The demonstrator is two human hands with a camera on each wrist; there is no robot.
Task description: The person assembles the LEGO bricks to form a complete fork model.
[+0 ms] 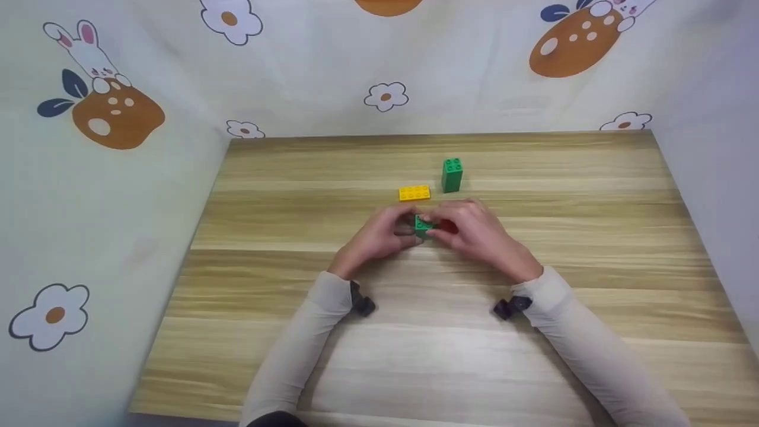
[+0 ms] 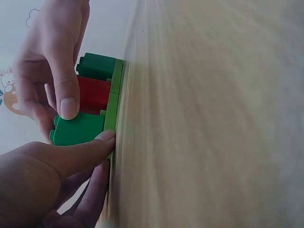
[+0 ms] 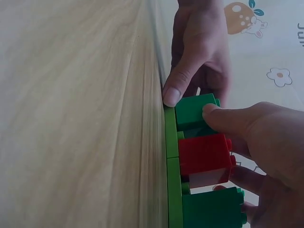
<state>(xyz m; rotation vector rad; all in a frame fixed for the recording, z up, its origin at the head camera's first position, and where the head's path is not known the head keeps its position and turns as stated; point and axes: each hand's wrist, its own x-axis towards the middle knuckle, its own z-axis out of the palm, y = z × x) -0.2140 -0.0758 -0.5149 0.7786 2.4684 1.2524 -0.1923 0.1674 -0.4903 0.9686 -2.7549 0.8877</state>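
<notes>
Both hands meet at a toy-brick assembly near the table's middle. Its base is a row of two thin light-green bricks (image 3: 172, 137) lying end to end on the table. On the base stand a green brick (image 2: 78, 129) at the left end, a red brick (image 3: 204, 154) in the middle and another green brick (image 3: 212, 209) at the right. My left hand (image 1: 382, 233) grips the base's left end, thumb low against the green brick. My right hand (image 1: 471, 231) pinches the left-end green brick near its studded top, thumb on its near side; its other fingers are partly hidden.
Just behind the hands, a yellow brick (image 1: 414, 193) lies flat, studs up. A tall green brick stack (image 1: 452, 175) stands upright to its right. Patterned cloth walls (image 1: 320, 71) enclose the wooden table (image 1: 267, 296) at the back and sides.
</notes>
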